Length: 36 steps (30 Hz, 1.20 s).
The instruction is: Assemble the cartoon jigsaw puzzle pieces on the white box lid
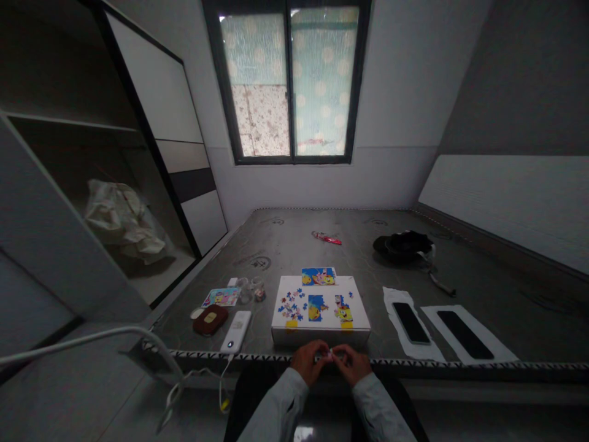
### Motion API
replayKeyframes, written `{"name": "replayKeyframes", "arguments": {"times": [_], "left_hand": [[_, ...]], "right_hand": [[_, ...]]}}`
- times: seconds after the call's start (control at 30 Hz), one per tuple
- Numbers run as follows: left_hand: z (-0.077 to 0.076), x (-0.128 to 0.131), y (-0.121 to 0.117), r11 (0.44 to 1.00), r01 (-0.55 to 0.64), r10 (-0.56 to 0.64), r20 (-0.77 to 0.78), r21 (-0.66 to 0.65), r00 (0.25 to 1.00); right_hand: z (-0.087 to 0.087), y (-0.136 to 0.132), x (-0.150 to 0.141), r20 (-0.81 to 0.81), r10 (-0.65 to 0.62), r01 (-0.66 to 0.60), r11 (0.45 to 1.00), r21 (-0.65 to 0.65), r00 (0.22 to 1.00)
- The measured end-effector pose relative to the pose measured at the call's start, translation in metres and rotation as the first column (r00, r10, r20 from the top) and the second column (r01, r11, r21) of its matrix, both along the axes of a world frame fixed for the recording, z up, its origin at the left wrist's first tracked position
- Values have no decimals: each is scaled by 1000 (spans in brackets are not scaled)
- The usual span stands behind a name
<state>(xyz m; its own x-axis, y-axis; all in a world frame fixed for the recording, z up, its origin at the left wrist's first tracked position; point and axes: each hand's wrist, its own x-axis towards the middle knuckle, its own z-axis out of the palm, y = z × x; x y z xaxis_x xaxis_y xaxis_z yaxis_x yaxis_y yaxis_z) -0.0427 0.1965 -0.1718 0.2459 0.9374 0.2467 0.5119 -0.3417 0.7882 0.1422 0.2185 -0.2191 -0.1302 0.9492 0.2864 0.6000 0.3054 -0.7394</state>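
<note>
In front of the white box, my left hand and my right hand meet with fingertips pinched together. Between them is a small pale piece, which looks like a jigsaw piece; its details are too small to tell. On the box top lie several loose jigsaw pieces at the left. A partly joined blue and yellow section sits in the middle, and another joined section is to its right. A colourful picture card lies at the box's far edge.
Left of the box are a white power bank with a cable, a brown case, a picture card and small clear jars. Two dark phones on white sheets lie right. Farther back are a black cap and a red item.
</note>
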Motion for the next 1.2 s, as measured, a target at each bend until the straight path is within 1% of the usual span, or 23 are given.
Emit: {"name": "replayKeyframes", "arguments": {"times": [0.2,0.43,0.63,0.9,1.1,1.2], "left_hand": [[-2,0,0,999,-2,1,-10,-32,1000],[-9,-1,1,1000,12,-12,4,16,1000],[-13,-1,4,1000,17,-17,1,7,1000],[-10,-1,2,1000,20,-21,15,17,1000],[-11,-2,3,999,20,-20,11,30,1000],[-13,-3,4,999,23,-23,3,32,1000]], "right_hand": [[-6,5,6,21,71,-71,997,-41,997],[-6,1,3,1,23,-23,1000,-6,1000],[-3,1,3,10,28,-27,999,-31,1000],[2,-1,2,13,24,-24,1000,-19,1000],[-2,0,2,15,8,-8,1000,3,1000],[-3,2,4,30,38,-37,999,-17,999]]}}
